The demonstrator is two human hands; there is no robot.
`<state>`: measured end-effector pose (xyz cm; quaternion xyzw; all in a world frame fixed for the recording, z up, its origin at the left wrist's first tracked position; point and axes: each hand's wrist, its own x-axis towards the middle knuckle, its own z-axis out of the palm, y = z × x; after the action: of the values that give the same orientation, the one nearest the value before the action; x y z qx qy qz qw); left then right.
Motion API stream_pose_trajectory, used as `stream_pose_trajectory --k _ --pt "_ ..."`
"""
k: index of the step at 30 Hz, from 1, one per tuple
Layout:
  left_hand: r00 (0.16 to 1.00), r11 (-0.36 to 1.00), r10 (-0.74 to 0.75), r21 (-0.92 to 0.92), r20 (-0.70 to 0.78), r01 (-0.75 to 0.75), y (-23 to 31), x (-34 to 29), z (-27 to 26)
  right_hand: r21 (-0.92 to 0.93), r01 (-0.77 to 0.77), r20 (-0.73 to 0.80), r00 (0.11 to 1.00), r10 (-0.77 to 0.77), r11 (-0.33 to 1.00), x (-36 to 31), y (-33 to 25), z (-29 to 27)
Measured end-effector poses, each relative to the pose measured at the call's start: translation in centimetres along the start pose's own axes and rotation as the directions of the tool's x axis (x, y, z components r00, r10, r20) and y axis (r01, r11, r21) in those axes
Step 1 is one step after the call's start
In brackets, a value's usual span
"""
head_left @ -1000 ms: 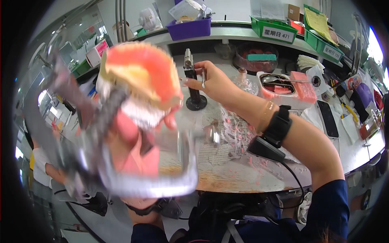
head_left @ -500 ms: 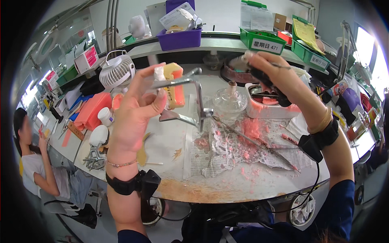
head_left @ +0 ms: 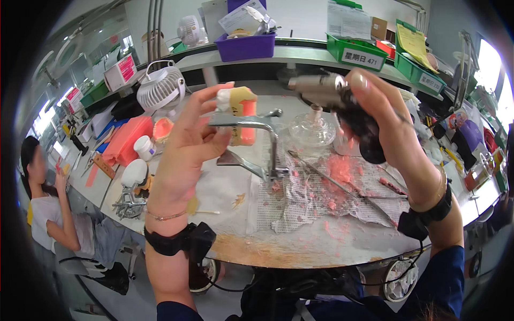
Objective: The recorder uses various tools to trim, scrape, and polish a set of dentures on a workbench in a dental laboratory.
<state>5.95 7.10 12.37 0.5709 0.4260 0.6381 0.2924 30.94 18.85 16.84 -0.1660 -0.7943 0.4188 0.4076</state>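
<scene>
My left hand [head_left: 184,131] is closed around a metal dental articulator [head_left: 275,142], holding it up over the bench. A yellow plaster model [head_left: 235,98] with a pink wax block [head_left: 249,109] is mounted in it, partly behind my fingers. Raised to the right, my right hand [head_left: 383,107] grips a black blowtorch [head_left: 364,125], blurred, its silver nozzle pointing left towards the model with a gap between. I can make out no flame. Below the torch stands a glass spirit lamp [head_left: 305,131].
Newspaper [head_left: 294,211] bears pink wax shavings [head_left: 338,168] and a long thin metal tool [head_left: 334,182]. At left are a white fan [head_left: 160,92], a pink box [head_left: 127,140], a white jar [head_left: 143,147] and another articulator [head_left: 130,206]. A person [head_left: 59,208] sits far left.
My right hand has tilted the blowtorch, so its nozzle now reaches further left, nearer the model. The view has shifted slightly; my left hand keeps its hold on the articulator.
</scene>
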Motion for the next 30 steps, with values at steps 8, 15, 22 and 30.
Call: stream_pose_trajectory --k 8,15,22,30 --pt "0.996 0.992 -0.071 -0.111 -0.050 0.065 0.5 -0.2 0.1 -0.315 -0.294 -0.131 0.955 0.265 0.903 2.2 3.2 -3.5" --pt "0.999 0.999 -0.046 0.022 0.015 0.046 0.1 -0.4 -0.2 -0.032 -0.134 -0.045 0.990 0.133 0.990 0.4 1.8 -0.4" --pt "0.997 0.999 0.040 -0.001 0.064 -0.040 -0.1 0.0 -0.5 -0.033 -0.103 0.242 0.964 0.108 0.994 -1.5 -0.8 1.9" --pt "0.993 0.951 0.012 -0.307 -0.121 -0.049 0.5 -0.5 0.0 0.523 0.081 -0.058 0.997 -0.059 0.849 2.1 2.6 4.4"
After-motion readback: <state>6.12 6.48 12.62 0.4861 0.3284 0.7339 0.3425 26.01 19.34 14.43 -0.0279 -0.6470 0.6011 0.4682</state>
